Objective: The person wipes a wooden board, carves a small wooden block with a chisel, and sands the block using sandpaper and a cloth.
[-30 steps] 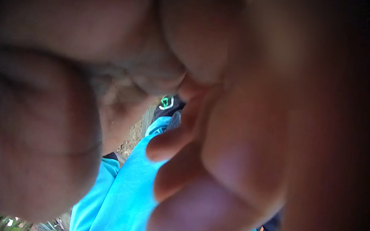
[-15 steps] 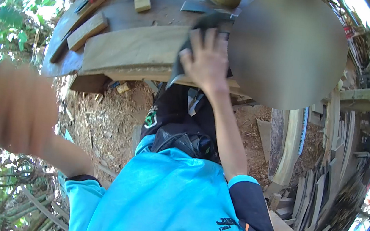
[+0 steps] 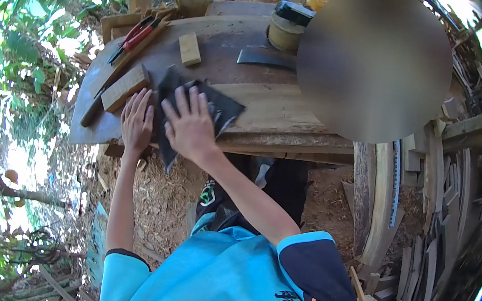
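Left hand (image 3: 137,123) is laid palm down toward the left end of the bench (image 3: 221,65), its fingers close together and nothing seen in its grasp; whether the wooden block (image 3: 125,89) beside its fingertips is touched cannot be told. Right hand (image 3: 191,123) is spread wide over a dark sheet (image 3: 228,107), which is held against a long board (image 3: 285,109) at the near edge of the bench.

By the left edge, the wooden block is set aslant, and red-handled pliers (image 3: 139,36) are laid beyond it, toward the far left corner. A smaller block (image 3: 189,49) is placed behind the sheet. The sheet is creased: one corner is pointed right along the board, another is hung past the near edge. Its long axis is masked by the hand; the board's is aligned with the near edge, left to right. Farther right, a dark flat piece (image 3: 267,61) is seen behind the board, and a round container (image 3: 283,36) near the far edge.

Apparently the board's surface is being rubbed or wiped; even pressure along its length would be called for.
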`<state>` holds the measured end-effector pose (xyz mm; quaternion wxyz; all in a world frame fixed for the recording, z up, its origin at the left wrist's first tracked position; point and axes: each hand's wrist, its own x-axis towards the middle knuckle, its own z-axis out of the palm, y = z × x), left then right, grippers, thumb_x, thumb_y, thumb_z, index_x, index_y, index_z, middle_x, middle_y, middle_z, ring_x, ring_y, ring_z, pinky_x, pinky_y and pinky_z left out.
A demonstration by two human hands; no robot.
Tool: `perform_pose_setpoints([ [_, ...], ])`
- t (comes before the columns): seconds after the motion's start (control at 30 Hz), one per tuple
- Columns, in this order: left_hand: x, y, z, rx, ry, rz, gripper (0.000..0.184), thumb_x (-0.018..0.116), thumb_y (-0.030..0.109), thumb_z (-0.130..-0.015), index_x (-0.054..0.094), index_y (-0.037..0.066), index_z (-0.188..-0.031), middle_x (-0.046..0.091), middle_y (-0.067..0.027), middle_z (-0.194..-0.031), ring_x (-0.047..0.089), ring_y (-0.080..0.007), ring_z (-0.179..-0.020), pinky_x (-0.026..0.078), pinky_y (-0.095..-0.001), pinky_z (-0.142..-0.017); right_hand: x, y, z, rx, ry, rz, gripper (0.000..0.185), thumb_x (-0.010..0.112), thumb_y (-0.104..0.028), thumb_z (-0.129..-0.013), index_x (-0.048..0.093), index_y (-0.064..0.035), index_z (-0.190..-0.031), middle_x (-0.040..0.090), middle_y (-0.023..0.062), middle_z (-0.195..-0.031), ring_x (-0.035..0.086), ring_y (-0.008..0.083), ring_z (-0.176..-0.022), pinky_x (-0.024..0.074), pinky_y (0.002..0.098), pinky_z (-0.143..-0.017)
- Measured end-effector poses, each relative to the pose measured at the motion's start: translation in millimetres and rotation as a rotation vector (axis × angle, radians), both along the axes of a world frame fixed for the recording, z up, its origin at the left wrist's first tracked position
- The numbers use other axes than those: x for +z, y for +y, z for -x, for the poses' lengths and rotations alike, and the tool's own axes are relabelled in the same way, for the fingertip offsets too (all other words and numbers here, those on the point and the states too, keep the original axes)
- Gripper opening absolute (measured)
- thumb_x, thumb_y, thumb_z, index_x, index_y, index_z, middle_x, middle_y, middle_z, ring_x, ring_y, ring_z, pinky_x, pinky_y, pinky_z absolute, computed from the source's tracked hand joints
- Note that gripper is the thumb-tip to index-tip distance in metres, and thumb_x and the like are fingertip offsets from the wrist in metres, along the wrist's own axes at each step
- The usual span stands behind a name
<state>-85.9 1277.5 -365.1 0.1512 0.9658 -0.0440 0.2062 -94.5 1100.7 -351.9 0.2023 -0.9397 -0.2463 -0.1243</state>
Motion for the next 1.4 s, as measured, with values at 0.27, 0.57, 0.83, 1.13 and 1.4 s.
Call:
perform_pose_setpoints([
  [0.27,-3,-1,-1,-0.009,-0.064,0.035,0.038,0.045,0.028,-0.093,0.054,0.007,-0.124,0.052,-0.0086,-0.131,0.043,-0.0276,-0.126,0.027,-0.0393,-0.107,12,-185,14,-0.49,-0.009,0.04,0.051,0.048,-0.034,-0.088,0.042,-0.0163,-0.136,0.03,0.0173,-0.145,0.028,0.0351,-0.134,0.0177,0.05,-0.11],
  [0.57,-10,8,4,-0.015,-0.092,0.215,0.037,0.044,0.027,-0.094,0.058,0.0,-0.115,0.057,-0.016,-0.122,0.048,-0.0354,-0.118,0.034,-0.0417,-0.102,-6,15,-3,-0.009,0.045,0.143,0.054,0.037,-0.04,-0.091,0.037,-0.0154,-0.139,0.023,0.0222,-0.147,0.018,0.041,-0.137,0.0081,0.0512,-0.112],
  [0.83,-11,6,9,-0.05,-0.136,0.219,0.029,0.05,0.02,-0.091,0.061,-0.002,-0.107,0.059,-0.0179,-0.116,0.052,-0.0342,-0.112,0.038,-0.0405,-0.097,2,-164,26,-0.097,0.054,0.076,0.047,0.043,-0.036,-0.091,0.043,-0.0194,-0.135,0.031,0.0122,-0.146,0.025,0.028,-0.136,0.016,0.0434,-0.112],
  [1.13,29,-123,-14,-0.366,-0.368,0.206,0.03,0.062,0.004,-0.081,0.06,0.008,-0.111,0.054,-0.0133,-0.115,0.048,-0.0302,-0.113,0.038,-0.0404,-0.096,-43,-187,43,-0.327,-0.451,-0.221,0.039,0.053,-0.029,-0.076,0.061,-0.0101,-0.108,0.056,0.0116,-0.119,0.05,0.0258,-0.113,0.0323,0.0432,-0.104],
  [1.4,71,-443,-80,-0.892,0.145,0.344,0.099,0.072,0.055,-0.065,0.031,0.0,-0.136,0.04,-0.0234,-0.132,0.038,-0.0384,-0.123,0.032,-0.0466,-0.103,-61,-188,45,-0.317,-0.466,-0.206,0.04,0.053,-0.035,-0.077,0.063,-0.0082,-0.106,0.059,0.012,-0.114,0.053,0.0275,-0.11,0.0355,0.043,-0.101],
])
